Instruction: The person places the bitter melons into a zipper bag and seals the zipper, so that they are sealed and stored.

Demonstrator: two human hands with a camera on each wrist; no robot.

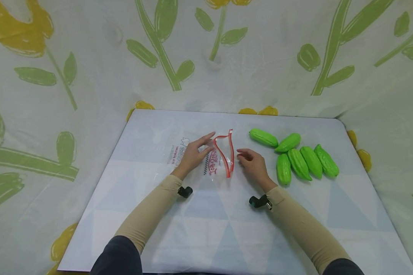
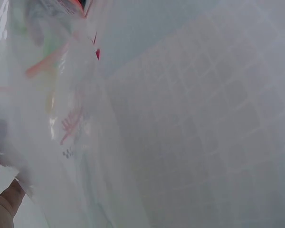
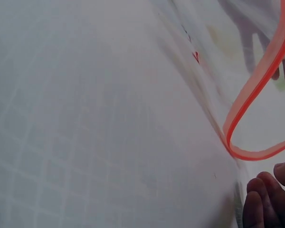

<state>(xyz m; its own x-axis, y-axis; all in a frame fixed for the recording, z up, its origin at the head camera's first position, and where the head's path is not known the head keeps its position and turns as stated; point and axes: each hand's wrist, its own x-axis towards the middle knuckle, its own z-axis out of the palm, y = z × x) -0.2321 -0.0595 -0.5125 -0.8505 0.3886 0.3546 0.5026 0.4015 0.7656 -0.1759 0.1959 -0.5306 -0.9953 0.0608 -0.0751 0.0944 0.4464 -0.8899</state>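
A clear plastic zip bag (image 1: 211, 162) with red and dark print lies on the table, its red-edged mouth (image 1: 231, 152) gaping toward the right. My left hand (image 1: 192, 156) is over the bag's upper part, thumb and fingers spread apart close to the mouth. In the right wrist view, fingers of that hand show past the red zip strip (image 3: 256, 97). Just right of the mouth, my right hand (image 1: 254, 166) hovers with loosely bent fingers and nothing between them. Its fingertips (image 3: 263, 187) are close below the strip in the right wrist view. The left wrist view is mostly filled by the bag's plastic (image 2: 61, 118).
Several bright green, ridged, tapered vegetables (image 1: 299, 164) lie together right of my right hand. The table (image 1: 206, 236) has a pale triangle pattern. Behind it hangs a curtain (image 1: 261, 76) printed with leaves and yellow flowers.
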